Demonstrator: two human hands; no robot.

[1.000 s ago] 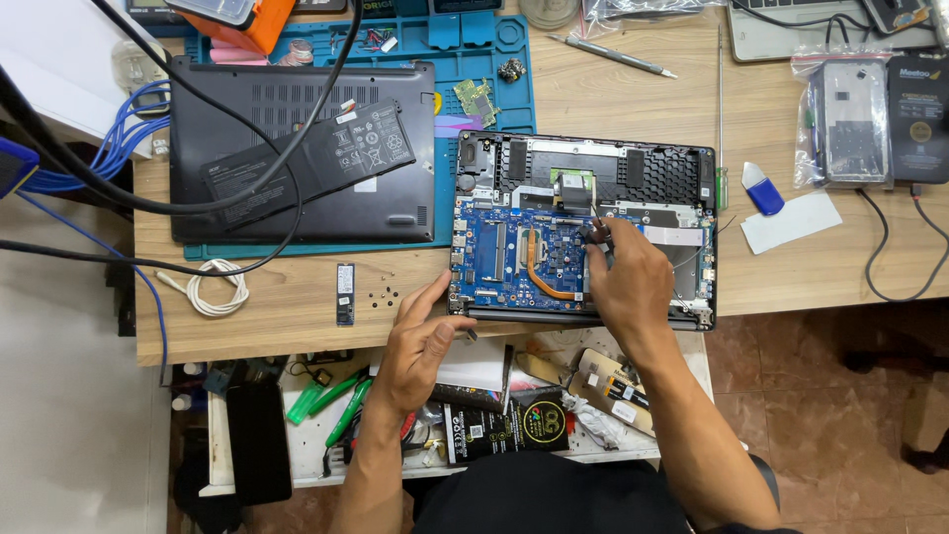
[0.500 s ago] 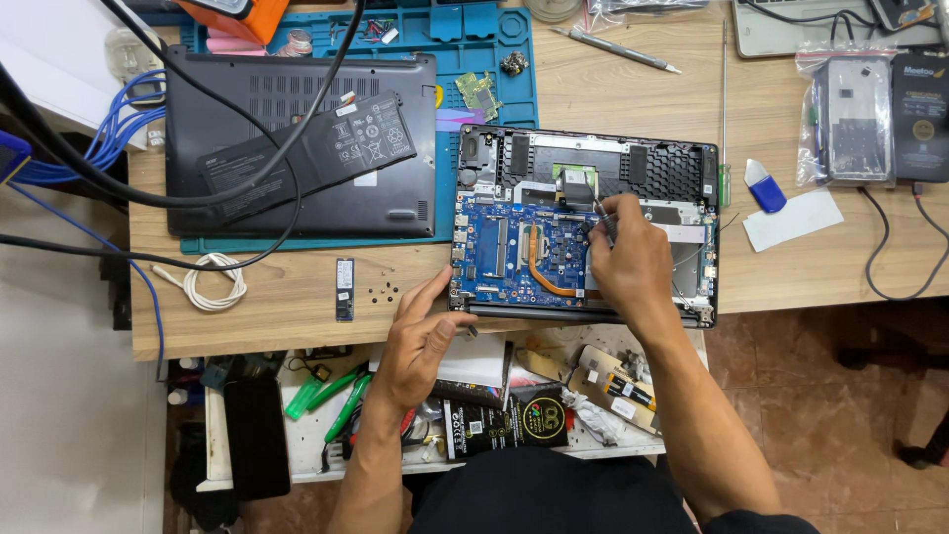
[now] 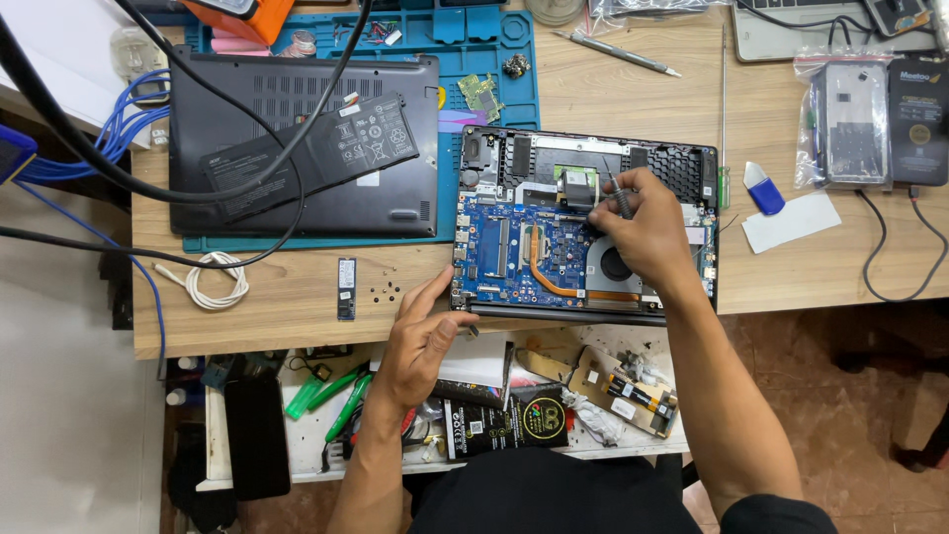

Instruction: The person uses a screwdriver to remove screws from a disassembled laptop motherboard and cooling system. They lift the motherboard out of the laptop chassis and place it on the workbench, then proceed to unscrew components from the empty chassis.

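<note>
An opened laptop base point(image 3: 692, 163) lies on the wooden bench with its blue motherboard point(image 3: 514, 247), copper heat pipe and fan exposed. My right hand point(image 3: 647, 232) hovers over the fan area and is closed on a dark screwdriver point(image 3: 621, 198) whose tip points up toward the top middle of the board. My left hand point(image 3: 420, 341) rests at the bench's front edge, fingers spread, touching the lower left corner of the laptop base and holding nothing.
The laptop's black bottom cover point(image 3: 297, 148) with a flat battery on it lies on a blue repair mat point(image 3: 514, 59) at left. A small memory stick point(image 3: 346, 287), loose screws point(image 3: 386, 292), a white cable coil point(image 3: 213, 282) lie nearby. A cluttered shelf point(image 3: 554, 396) sits below.
My right hand with the screwdriver has shifted slightly up and to the right over the board. My left hand stays at the laptop's lower left corner.
</note>
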